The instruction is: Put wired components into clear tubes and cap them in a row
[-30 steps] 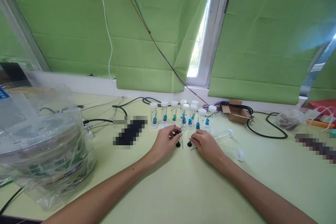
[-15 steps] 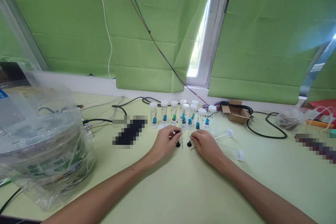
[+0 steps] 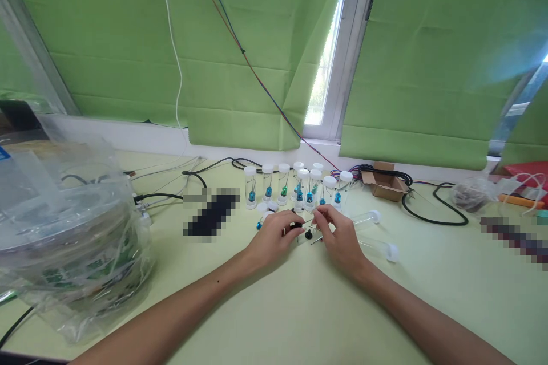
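My left hand (image 3: 274, 238) is closed, thumb and fingers pinching a small black part (image 3: 295, 226). Close by on the right, my right hand (image 3: 341, 235) has its fingertips together on a thin metal rod (image 3: 307, 220) that reaches toward the black part. Whether rod and part touch is too small to tell. Between the hands a black flanged knob (image 3: 309, 234) stands on the table, with another thin rod (image 3: 315, 240) lying beside it. Beyond my left hand lies a small blue piece (image 3: 259, 225), near loose white caps (image 3: 271, 206).
Several clear capped tubes (image 3: 283, 183) holding blue or green pieces stand behind my hands. Two clear tubes, one nearer (image 3: 377, 247) and one farther (image 3: 363, 219), lie at the right. A bagged stack of reels (image 3: 81, 239) occupies the left; a cardboard box (image 3: 387, 185) and black cables sit at the back.
My hands have come closer together and the rod now bridges them. My left hand has shifted slightly right and down, uncovering the blue piece and covering one black knob's spot.
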{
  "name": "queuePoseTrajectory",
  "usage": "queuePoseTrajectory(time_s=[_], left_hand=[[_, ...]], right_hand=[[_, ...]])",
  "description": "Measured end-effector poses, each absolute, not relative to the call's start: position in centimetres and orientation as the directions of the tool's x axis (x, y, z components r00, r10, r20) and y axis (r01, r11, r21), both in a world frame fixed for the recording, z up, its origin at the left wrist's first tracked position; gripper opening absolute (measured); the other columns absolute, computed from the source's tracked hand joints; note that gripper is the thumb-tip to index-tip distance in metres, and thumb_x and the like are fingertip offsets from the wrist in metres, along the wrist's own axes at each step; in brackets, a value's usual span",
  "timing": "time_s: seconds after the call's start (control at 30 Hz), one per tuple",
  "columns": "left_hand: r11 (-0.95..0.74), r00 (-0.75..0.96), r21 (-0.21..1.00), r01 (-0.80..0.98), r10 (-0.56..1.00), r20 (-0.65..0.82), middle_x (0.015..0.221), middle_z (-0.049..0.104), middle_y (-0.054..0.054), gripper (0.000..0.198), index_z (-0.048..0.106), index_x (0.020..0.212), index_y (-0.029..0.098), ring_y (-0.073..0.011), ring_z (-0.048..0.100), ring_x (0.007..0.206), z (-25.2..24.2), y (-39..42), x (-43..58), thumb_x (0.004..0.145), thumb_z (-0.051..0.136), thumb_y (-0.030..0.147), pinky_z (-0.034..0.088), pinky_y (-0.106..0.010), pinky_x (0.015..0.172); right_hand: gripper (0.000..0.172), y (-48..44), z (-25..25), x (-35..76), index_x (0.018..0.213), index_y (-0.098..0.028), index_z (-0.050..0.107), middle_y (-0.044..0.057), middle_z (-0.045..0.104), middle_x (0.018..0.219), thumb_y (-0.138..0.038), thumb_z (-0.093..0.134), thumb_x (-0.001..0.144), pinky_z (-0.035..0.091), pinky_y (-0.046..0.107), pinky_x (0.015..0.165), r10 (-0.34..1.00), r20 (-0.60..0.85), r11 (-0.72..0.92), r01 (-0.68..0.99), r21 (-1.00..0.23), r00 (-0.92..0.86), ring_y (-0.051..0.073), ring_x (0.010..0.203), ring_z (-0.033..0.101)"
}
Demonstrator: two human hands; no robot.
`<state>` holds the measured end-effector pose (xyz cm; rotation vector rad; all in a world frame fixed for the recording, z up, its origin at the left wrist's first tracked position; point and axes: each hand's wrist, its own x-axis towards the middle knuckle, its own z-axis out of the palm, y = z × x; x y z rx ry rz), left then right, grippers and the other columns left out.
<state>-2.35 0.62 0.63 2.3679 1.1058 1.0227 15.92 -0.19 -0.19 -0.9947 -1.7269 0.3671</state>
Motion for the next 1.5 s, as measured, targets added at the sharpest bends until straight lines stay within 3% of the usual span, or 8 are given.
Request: queuePoseTrajectory(time_s=[0.23, 0.53, 0.8, 1.1, 1.5], left_hand=[[-0.660, 0.464, 0.537, 0.526, 0.752, 0.469, 0.084, 0.065, -0.002, 0.018, 0.068, 0.099, 0.019, -0.0144, 0.055, 0.070, 0.9, 0.5, -2.4, 0.091, 0.056, 0.029, 0.043, -0.026, 0.066], [-0.563, 0.416, 0.558, 0.610, 0.826, 0.380, 0.106, 0.060, -0.003, 0.032, 0.062, 0.113, 0.024, -0.0119, 0.054, 0.063, 0.0, 0.9, -2.8, 0.081, 0.066, 0.028, 0.046, -0.029, 0.070], [-0.534, 0.424, 0.500, 0.681, 0.845, 0.325, 0.099, 0.063, -0.005, 0.025, 0.064, 0.106, 0.022, -0.0188, 0.058, 0.076, -0.3, 1.2, -3.0, 0.081, 0.062, 0.027, 0.043, -0.030, 0.067], [-0.523, 0.395, 0.528, 0.669, 0.852, 0.344, 0.098, 0.064, -0.007, 0.033, 0.065, 0.108, 0.020, -0.0215, 0.059, 0.077, 0.2, 1.2, -3.1, 0.077, 0.067, 0.033, 0.043, -0.032, 0.068], [-0.601, 0.425, 0.552, 0.579, 0.799, 0.425, 0.108, 0.064, -0.005, 0.038, 0.058, 0.120, 0.025, -0.0237, 0.056, 0.102, 0.3, 1.1, -3.0, 0.082, 0.064, 0.027, 0.042, -0.035, 0.087]], right_hand=[[0.021, -0.7, -0.2, 15.8, 0.081, -0.020, 0.059, -0.002, 0.059, 0.067, -0.029, 0.049, 0.096, 0.043, 0.024, 0.060, 0.754, 0.652, 0.628, 0.386, -0.676, -0.084, 0.012, 0.060, 0.054], [0.017, 0.2, -0.7, 16.4, 0.084, -0.020, 0.060, -0.001, 0.062, 0.068, -0.025, 0.049, 0.096, 0.044, 0.024, 0.059, 0.673, 0.736, 0.665, 0.496, -0.558, -0.075, 0.013, 0.059, 0.056], [0.014, 1.1, -1.7, 16.5, 0.088, -0.020, 0.060, 0.002, 0.066, 0.078, -0.021, 0.049, 0.096, 0.045, 0.025, 0.065, 0.622, 0.754, 0.708, 0.562, -0.428, -0.209, 0.015, 0.068, 0.060], [0.017, 1.1, -1.6, 16.4, 0.091, -0.021, 0.061, 0.003, 0.067, 0.082, -0.023, 0.046, 0.098, 0.045, 0.027, 0.068, 0.636, 0.731, 0.701, 0.581, -0.413, -0.248, 0.017, 0.074, 0.062], [0.016, 0.9, -1.2, 16.0, 0.094, -0.021, 0.060, 0.004, 0.065, 0.086, -0.021, 0.045, 0.098, 0.045, 0.028, 0.069, 0.588, 0.751, 0.755, 0.537, -0.377, -0.299, 0.017, 0.077, 0.060]])
